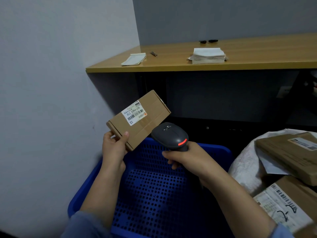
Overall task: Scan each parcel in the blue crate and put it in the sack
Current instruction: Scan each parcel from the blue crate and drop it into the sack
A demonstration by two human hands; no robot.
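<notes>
My left hand (114, 148) grips the near corner of a flat brown cardboard parcel (147, 115) and holds it tilted above the blue crate (214, 148), with its white barcode label facing up. My right hand (185, 156) is shut on the handle of a dark grey barcode scanner (169, 133); a red light glows on the scanner's head, which points at the parcel from just right of it. No parcels show on the visible part of the perforated floor of the crate. At the right stands the white sack (243, 162), with several cardboard parcels (291, 155) in it.
A wooden desk (257, 55) runs across the back and carries a stack of white papers (208, 55), a small pad (133, 59) and small dark objects. A grey wall stands close on the left. Dark space lies under the desk.
</notes>
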